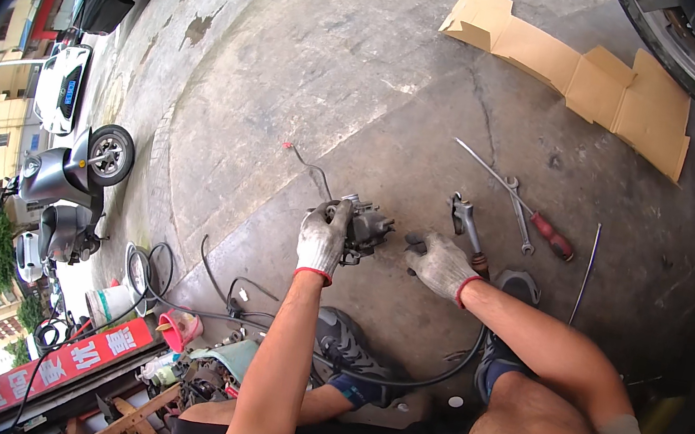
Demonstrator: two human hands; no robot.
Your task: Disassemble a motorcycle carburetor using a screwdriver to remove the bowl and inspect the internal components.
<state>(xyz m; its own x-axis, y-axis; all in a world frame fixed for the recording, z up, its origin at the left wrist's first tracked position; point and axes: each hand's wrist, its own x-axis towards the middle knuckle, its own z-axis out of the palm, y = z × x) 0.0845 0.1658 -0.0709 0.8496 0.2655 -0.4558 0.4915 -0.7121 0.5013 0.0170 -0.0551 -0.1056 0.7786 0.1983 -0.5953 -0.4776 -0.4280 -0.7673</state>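
Observation:
My left hand (pixel 324 236), in a whitish work glove with a red cuff, is closed around the left side of a dark metal engine part (pixel 369 228). A thin wire with a red end (pixel 313 161) runs from the part onto the concrete. Just right of the part, apart from it, is my gloved right hand (pixel 442 265). Its fingers are curled together and dark at the tips; whatever they pinch is too small to make out. Beyond its wrist lies a grey pistol-shaped air tool (pixel 468 223), its lower end partly hidden by that hand.
A combination wrench (pixel 518 211), a red-handled screwdriver (pixel 550 236) and a thin metal rod (pixel 586 274) lie to the right. Flattened cardboard (pixel 564 74) is farther off. A black hose (pixel 421 382) crosses near my shoes. At left are a pink container (pixel 180 330) and a scooter (pixel 64 179).

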